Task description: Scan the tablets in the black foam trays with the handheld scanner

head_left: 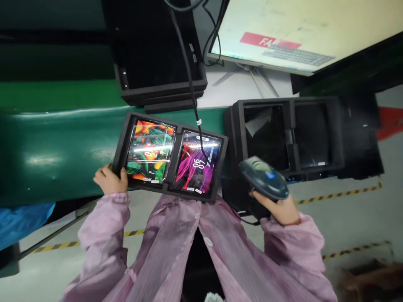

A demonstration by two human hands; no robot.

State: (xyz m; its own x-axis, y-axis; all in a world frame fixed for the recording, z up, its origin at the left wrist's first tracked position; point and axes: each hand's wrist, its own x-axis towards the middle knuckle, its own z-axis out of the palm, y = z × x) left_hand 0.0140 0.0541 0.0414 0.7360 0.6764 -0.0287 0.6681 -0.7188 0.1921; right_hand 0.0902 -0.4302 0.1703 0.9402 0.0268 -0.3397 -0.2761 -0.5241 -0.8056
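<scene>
The black foam tray in front of you has two compartments, each filled by a lit panel: the left panel glows with orange, yellow and leafy green, its clock digits hard to read, while the right panel shows magenta and violet streaks with 06 over 07. Both have glossy, glare-streaked faces and a pair of small white labels along the 6 o'clock edge. The tray tilts slightly, its right end nearer you, and lies over the edge of the green bench, its near side above your lap. You have one such tray under your left hand, which sits at its 8 o'clock corner: your thumb presses on the rim and your other fingers curl along the outside, so the corner is pinched between them. Your right hand wraps its fingers around one scanner, just past 3 o'clock from the lit tray and clear of it. One black cable drops from 12 o'clock across the right panel. A second tray with two dark compartments is at 3 o'clock, a stack of trays near 12, and one monitor between 1 and 2.
</scene>
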